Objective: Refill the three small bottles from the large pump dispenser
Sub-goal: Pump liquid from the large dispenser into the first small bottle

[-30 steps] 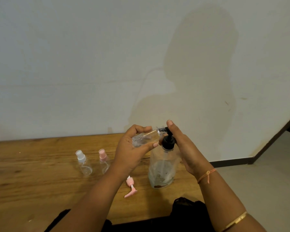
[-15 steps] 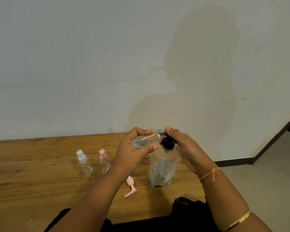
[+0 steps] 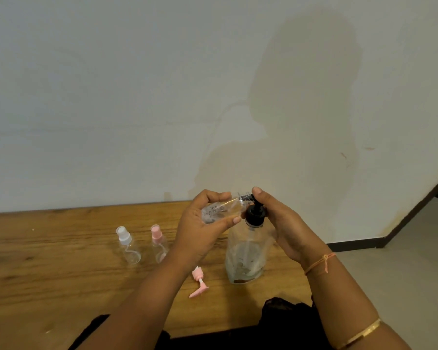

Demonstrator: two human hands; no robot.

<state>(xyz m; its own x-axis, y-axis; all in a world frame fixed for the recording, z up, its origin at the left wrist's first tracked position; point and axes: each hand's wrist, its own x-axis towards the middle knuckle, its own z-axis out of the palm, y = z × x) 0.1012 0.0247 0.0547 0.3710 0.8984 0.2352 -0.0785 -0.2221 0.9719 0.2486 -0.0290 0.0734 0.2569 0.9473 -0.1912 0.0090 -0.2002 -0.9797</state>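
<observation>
Bottle mouth against spout is what matters now. My left hand (image 3: 200, 231) is wrapped round the small clear bottle (image 3: 220, 209), fingers and thumb curled about its body. It holds the bottle tipped almost level above the table (image 3: 48, 261), the open neck meeting the spout of the black pump head (image 3: 255, 213). My right hand (image 3: 286, 223) curls over that pump head, one fingertip on top. The large dispenser (image 3: 245, 253) stands on the table beneath it.

I judge slow, full presses best, with the neck tight to the spout so nothing dribbles and the bottle's base no higher than its neck. The white-capped bottle (image 3: 128, 246) and pink-capped bottle (image 3: 159, 245) stand capped to the left. A loose pink pump cap (image 3: 198, 284) lies near the dispenser.
</observation>
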